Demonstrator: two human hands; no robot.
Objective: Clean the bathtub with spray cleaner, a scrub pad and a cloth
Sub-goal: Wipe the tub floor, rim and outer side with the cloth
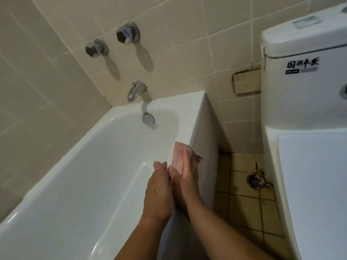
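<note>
**Pink cloth gripped above the tub's near rim**

A pale pink cloth (pixel 181 156) is held above the near rim of the bathtub (pixel 93 156), close to the tub's outer corner. It may equally be the scrub pad; this cannot be settled from the view. The fingers of the right hand (pixel 187 182) are laid over it and grip it, and a wet sheen shows on one finger. The left hand (pixel 159 192) is pressed against the right with its fingers fairly straight. Whether they pinch the cloth's lower edge cannot be told. No spray bottle is in view. The white enamel looks glossy, and no foam or grime can be made out.

The step in hand is judged to be folding or squeezing the cloth before the rim is wiped. It would be done well if the cloth were folded flat, so that a broad face is presented to the enamel. Excess water is best wrung out over the tub, not over the tiled floor (pixel 244 203). Long, overlapping strokes along the rim should be favoured, worked toward the spout (pixel 138 90) and the round overflow plate (pixel 148 119), where residue is likely to be trapped. Firmer pressure is probably needed at the seam between rim and wall tiles.
</note>
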